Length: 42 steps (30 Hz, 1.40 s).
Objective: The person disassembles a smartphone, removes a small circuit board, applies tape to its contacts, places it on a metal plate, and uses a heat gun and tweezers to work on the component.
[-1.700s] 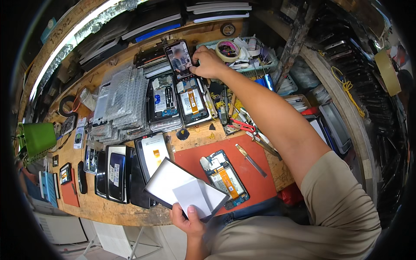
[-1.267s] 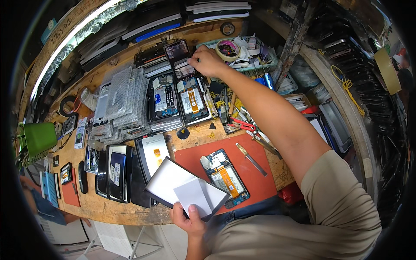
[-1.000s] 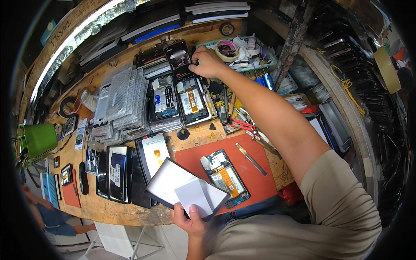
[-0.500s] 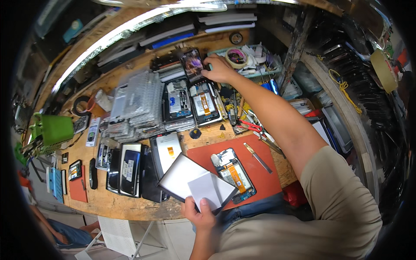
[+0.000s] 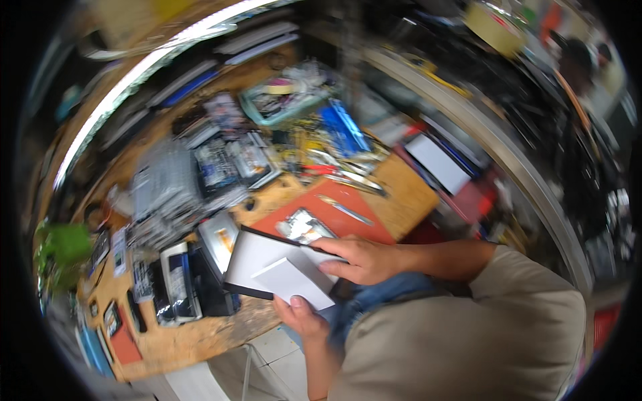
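Green basket [image 5: 63,247]: blurred, at the far left of my view.
Plastic sleeves [image 5: 164,180]: clear, piled high towards the back of the wooden table [image 5: 247,324].
Phones [image 5: 177,281]: set close together in front of that pile, nearer me.
White panel [image 5: 219,240]: just right of them, with an orange strip on it.
Box [image 5: 251,257]: shallow, black outside and white inside, held tilted over the table's near edge, open side up.
White card [image 5: 294,277]: lying over the inside of it, slanted.
Left hand [image 5: 307,321]: clamped on the near wall, my thumb on the card, my other fingers mostly hidden.
Opened phone [image 5: 307,227]: on the orange mat [image 5: 294,204], partly covered by what I hold.
Knife [image 5: 344,210]: flat on that mat.
Right hand [image 5: 364,259]: fingers over the right end; whether they grip it, I cannot tell.
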{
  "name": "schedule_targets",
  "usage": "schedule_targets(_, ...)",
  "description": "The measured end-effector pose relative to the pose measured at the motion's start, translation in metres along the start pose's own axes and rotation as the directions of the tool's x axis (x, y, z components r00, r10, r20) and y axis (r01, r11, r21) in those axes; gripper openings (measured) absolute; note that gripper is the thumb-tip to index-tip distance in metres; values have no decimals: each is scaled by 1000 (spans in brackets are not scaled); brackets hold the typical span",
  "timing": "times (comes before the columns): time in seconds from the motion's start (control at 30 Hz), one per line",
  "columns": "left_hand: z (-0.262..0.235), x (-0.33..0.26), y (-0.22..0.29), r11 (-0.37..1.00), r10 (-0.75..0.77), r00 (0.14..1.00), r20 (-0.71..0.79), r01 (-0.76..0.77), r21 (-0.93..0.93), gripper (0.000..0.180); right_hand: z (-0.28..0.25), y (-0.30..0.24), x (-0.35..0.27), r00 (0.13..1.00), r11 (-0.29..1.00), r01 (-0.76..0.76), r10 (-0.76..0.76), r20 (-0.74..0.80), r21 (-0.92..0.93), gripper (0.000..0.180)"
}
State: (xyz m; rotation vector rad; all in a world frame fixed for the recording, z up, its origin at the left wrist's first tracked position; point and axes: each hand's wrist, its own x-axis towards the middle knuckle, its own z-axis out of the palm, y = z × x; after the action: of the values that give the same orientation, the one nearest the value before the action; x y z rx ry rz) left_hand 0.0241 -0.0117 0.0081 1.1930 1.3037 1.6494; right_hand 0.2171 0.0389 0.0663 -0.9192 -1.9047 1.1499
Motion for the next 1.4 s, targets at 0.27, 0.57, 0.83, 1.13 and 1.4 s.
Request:
schedule_targets(0.27,-42,-19,-11,989,-89,203,975,132,63,27,-138,53,-138,365,978,-207,113,-924,38,27)
schedule_targets(0.57,-292,33,-207,544,-672,739,-34,525,655,35,-127,41,-120,604,712,-410,-257,-755,-570,18)
schedule_targets(0.83,-391,170,-244,284,-239,869,-433,489,825,36,-4,33,-33,849,791,60,-361,-386,-608,27)
schedule_targets(1.13,-127,-64,-199,477,-277,952,127,22,879,39,41,1,-49,917,709,-243,-54,-395,-661,101)
schedule_targets(1.4,-17,-49,17,929,-371,686,626,269,256,20,31,11,-29,937,700,-129,-145,-317,-702,98)
